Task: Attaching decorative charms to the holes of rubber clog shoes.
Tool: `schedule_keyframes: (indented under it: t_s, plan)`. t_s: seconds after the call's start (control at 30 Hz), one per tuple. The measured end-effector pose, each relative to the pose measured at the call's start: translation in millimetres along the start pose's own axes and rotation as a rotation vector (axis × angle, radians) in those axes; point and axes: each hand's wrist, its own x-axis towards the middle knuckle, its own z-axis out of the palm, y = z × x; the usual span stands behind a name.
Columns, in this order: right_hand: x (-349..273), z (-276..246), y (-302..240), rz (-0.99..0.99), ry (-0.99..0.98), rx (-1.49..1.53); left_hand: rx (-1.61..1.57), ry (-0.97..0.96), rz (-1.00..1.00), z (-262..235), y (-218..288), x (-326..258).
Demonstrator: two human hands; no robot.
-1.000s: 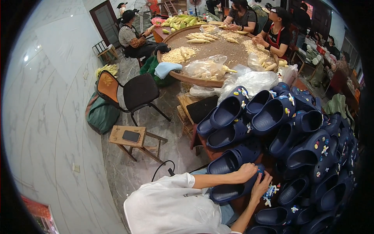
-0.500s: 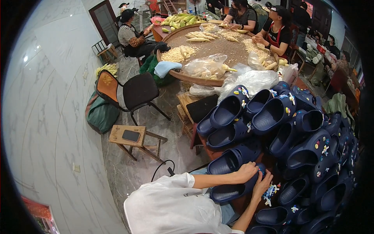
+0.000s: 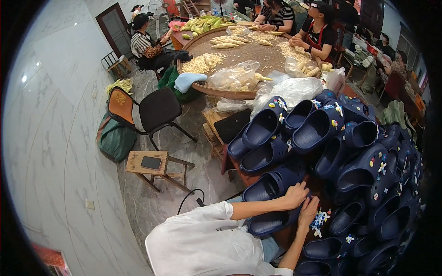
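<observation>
Both my hands are at the toe of a dark blue clog (image 3: pixel 268 224) lying sideways at the front of the table. My left hand (image 3: pixel 296 195) is curled over the toe from the far side. My right hand (image 3: pixel 308 213) grips its near right side with bent fingers. The fingertips almost meet, and any small piece between them is hidden. Another plain blue clog (image 3: pixel 263 187) lies just beyond, partly behind my left forearm. Right beside my right hand is a small heap of colourful shoe charms (image 3: pixel 320 221), blue, white and yellow.
Many blue clogs (image 3: pixel 361 179), several with charms, are piled to the right. A large round woven tray (image 3: pixel 251 50) with corn kernels and cobs stands beyond, with people seated around it. On the left are a wooden stool (image 3: pixel 146 164) bearing a phone and a black chair (image 3: pixel 159 109).
My hands have drawn closer together at the clog's toe. My right hand's fingers, more spread before, are now bent. The whole view has shifted slightly.
</observation>
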Motion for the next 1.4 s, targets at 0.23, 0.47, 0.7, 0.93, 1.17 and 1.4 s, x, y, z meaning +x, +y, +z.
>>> schedule_keyframes:
  t_s: [0.23,0.47,0.7,0.93,1.17,1.4]
  plan:
    - [-1.3,-5.1,1.0,-0.018,0.020,0.080,-0.045,-0.016,-0.015,5.5,-2.0,4.5]
    - [0.4,-17.3,2.6,0.087,-0.039,0.145,0.017,-0.024,0.005,9.5,-1.8,2.7]
    - [7.7,-15.9,3.3,0.105,-0.101,0.019,0.034,-0.008,0.010,12.3,-2.8,4.5]
    - [5.1,3.6,25.0,0.066,0.008,-0.083,-0.169,0.010,0.000,-4.5,-0.1,-1.7]
    - [-0.7,5.3,34.3,0.064,0.029,-0.024,-0.184,-0.052,-0.072,-1.4,-0.2,3.5]
    - [-6.8,-13.5,11.6,0.169,0.011,-0.062,-0.045,-0.089,-0.040,3.5,-1.4,8.8]
